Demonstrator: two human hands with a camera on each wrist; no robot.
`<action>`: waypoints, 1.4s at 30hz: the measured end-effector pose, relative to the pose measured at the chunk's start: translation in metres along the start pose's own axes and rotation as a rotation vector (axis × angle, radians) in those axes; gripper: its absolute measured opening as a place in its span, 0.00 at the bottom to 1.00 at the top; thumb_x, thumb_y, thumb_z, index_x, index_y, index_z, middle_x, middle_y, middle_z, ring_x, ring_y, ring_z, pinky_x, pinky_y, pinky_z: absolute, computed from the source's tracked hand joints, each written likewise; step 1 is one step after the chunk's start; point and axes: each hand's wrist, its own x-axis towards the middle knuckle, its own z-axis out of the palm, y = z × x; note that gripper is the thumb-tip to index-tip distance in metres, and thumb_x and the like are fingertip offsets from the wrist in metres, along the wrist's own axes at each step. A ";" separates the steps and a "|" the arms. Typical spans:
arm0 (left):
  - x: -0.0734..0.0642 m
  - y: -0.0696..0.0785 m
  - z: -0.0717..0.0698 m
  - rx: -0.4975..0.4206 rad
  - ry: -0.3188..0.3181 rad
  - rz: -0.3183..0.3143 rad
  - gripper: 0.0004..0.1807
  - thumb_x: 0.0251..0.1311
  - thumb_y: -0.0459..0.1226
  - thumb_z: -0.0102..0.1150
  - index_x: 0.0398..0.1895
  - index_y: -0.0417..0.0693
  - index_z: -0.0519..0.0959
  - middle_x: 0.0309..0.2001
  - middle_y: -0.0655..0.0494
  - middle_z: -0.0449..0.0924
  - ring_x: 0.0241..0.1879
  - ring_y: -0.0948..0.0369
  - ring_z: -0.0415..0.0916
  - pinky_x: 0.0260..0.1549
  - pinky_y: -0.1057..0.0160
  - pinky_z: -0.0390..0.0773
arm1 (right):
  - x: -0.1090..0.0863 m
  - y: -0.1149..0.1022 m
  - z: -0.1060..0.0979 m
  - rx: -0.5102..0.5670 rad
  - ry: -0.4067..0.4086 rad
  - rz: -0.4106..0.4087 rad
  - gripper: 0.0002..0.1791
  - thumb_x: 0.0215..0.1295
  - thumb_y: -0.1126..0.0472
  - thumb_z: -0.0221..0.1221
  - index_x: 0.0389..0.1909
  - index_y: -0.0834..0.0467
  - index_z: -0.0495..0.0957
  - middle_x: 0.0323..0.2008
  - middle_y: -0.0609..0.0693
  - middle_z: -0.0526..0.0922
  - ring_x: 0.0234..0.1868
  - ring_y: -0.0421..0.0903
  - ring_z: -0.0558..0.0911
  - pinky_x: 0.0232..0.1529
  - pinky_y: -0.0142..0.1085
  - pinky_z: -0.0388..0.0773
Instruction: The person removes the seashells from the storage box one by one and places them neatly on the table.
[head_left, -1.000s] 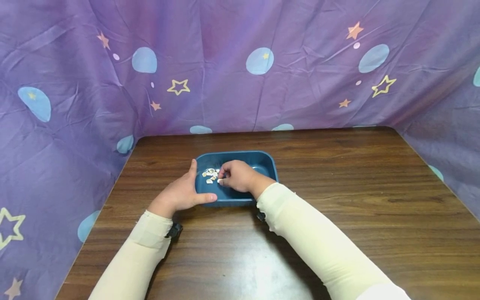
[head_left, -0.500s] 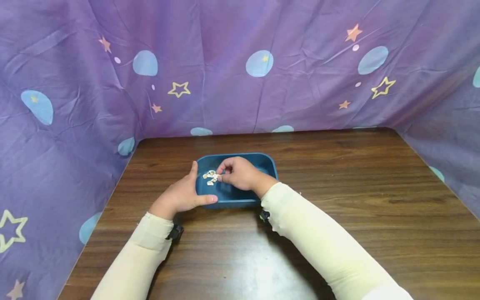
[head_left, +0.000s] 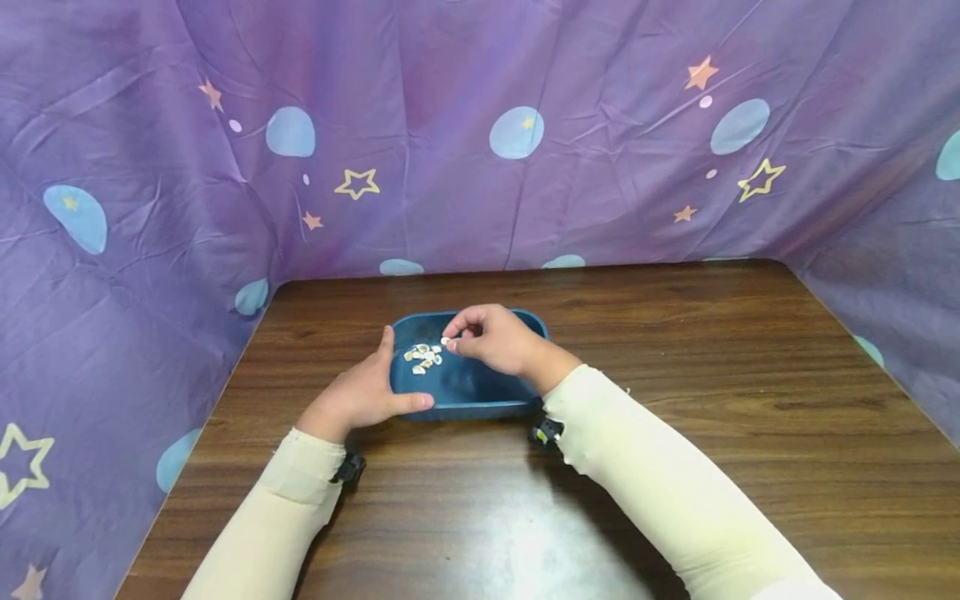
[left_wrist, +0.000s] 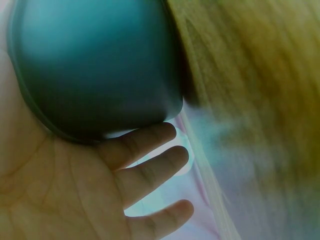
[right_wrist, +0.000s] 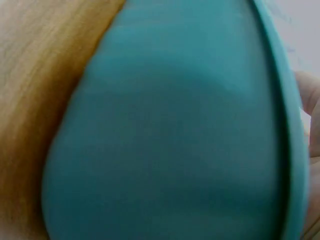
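One dark-brown, wood-grained bench [head_left: 712, 400] stretches before me, its corners rounded at the far side and a bright glare lying on the near part. Purple cloth [head_left: 442, 225] hangs behind it and on both sides, creased and printed with stars and pale blue rounded shapes. Left of the bench's middle sits a blue tray [head_left: 480, 385], a rectangle with rounded corners and raised walls. Small white pieces [head_left: 425, 357], shell-like and marked with yellowish brown, lie clustered inside near its left end. My left hand [head_left: 358, 387] spreads around the near left corner, fingers extended against the outside and thumb along the near rim. My right hand [head_left: 501, 340] pinches one white piece [head_left: 446, 341] between thumb and forefinger over the tray, just beside the cluster. Cream sleeves [head_left: 645, 475] cover my forearms.
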 end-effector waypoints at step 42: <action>-0.001 -0.001 0.000 -0.018 -0.009 -0.003 0.76 0.58 0.68 0.68 0.84 0.39 0.24 0.83 0.31 0.47 0.77 0.36 0.60 0.72 0.37 0.66 | -0.054 0.049 -0.126 -0.185 0.140 0.089 0.10 0.70 0.61 0.67 0.45 0.64 0.87 0.27 0.46 0.79 0.29 0.37 0.74 0.31 0.29 0.71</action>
